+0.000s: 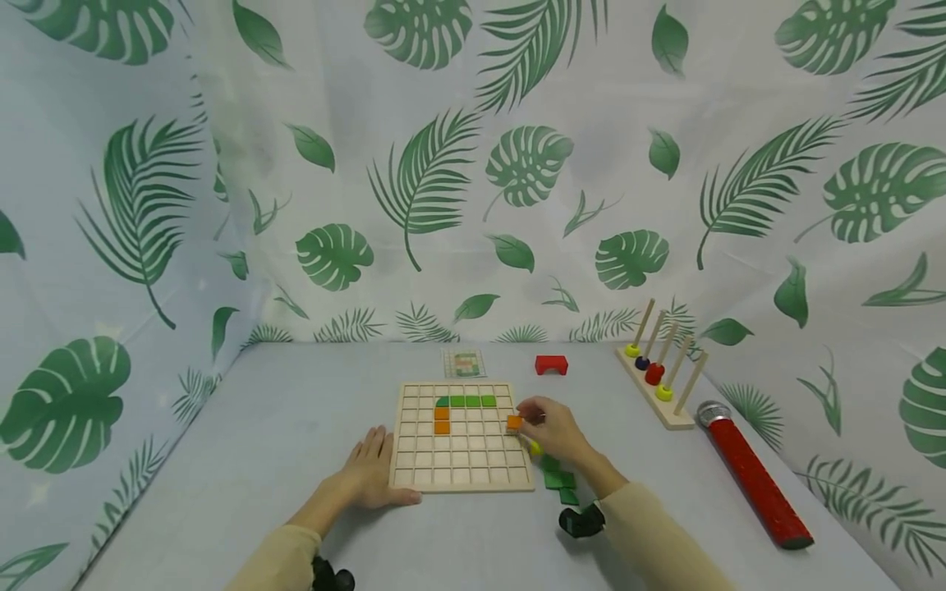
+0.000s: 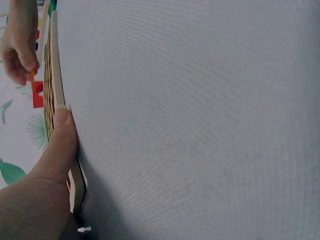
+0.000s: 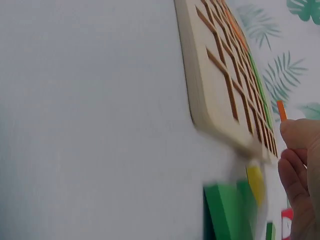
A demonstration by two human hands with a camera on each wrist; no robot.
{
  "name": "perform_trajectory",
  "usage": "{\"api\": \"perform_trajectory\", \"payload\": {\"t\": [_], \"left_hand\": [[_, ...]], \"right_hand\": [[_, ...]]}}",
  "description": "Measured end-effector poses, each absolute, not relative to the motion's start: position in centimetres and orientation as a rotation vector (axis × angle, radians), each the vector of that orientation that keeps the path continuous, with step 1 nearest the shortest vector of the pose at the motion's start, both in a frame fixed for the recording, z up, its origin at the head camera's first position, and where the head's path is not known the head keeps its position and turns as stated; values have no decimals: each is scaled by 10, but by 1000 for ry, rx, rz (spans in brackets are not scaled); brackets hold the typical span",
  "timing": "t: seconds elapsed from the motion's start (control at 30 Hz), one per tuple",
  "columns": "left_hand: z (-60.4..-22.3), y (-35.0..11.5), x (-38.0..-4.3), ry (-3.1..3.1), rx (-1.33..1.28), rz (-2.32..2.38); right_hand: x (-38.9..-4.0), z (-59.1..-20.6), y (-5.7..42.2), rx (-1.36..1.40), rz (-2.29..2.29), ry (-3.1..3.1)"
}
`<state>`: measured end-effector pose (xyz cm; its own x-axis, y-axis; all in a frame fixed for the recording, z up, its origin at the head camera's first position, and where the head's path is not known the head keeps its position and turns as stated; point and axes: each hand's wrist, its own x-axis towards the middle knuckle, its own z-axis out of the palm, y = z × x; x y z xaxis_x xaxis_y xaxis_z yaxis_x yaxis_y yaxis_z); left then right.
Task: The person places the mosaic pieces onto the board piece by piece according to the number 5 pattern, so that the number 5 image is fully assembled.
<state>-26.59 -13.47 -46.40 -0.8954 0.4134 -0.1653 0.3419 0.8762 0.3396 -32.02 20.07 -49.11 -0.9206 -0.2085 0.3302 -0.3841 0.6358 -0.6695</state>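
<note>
My right hand pinches an orange square tile between thumb and fingertips, above the right edge of the wooden grid board. In the right wrist view, that orange tile is seen edge-on. On the board, a row of green tiles runs from a rounded green corner piece, with orange tiles below its left end. My left hand rests at the board's lower left corner, fingers along the side. Its thumb touches the frame in the left wrist view.
Loose green pieces and a yellow one lie right of the board. Behind it are a pattern card and a red arch block. A peg stand with rings and a red microphone-like tube lie farther right.
</note>
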Motion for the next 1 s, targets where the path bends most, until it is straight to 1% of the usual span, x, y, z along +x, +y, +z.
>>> {"api": "perform_trajectory", "payload": {"t": [0.17,0.37,0.6,1.0], "left_hand": [[-466,-135,-268,2818,578,435],[-477,-136,-272,2818,570,455],[-477,-136,-272,2807,590,521],[-486,-138,-279,2840,557,424]], "right_hand": [[-324,-492,177,610,1203,-2588],[-328,-498,156,615,1163,-2638],[-332,-499,135,687,1128,-2651],[-335,-494,118,769,1115,-2620]]}}
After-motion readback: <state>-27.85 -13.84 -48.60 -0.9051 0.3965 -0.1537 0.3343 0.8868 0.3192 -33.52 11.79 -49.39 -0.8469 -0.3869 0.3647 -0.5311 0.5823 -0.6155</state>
